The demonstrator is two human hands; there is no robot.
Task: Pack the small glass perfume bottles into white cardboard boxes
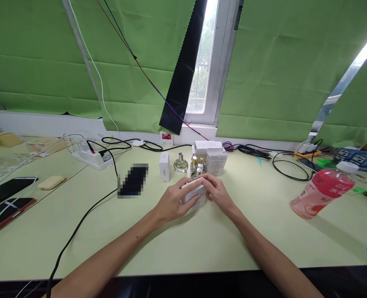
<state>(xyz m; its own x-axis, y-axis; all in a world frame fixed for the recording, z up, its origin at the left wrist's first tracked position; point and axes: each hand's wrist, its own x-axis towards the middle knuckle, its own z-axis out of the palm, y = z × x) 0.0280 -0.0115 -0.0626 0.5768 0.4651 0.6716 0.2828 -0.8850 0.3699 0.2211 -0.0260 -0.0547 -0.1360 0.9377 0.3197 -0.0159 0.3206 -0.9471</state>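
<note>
Both hands hold a small white box (pixel 195 199) just above or on the table, in the middle of the view. My left hand (pixel 173 198) grips its left side and front, fingers across the face. My right hand (pixel 219 193) closes on the top right edge, fingertips near those of the left. Behind the box stand several small glass bottles (pixel 198 165) with gold and silver caps, partly hidden by the hands. A round perfume bottle (pixel 181 164) stands to their left, beside an upright narrow white box (pixel 164 167). More white boxes (pixel 217 161) stand behind to the right.
On the right a pink-labelled drink bottle (pixel 322 192) stands on the table (pixel 251 240). A blurred-out dark phone (pixel 135 180) lies left, with a black cable (pixel 77 227) beside it. A white power strip (pixel 92 158), phones (pixel 11 211) and coiled cables (pixel 254 151) lie further out.
</note>
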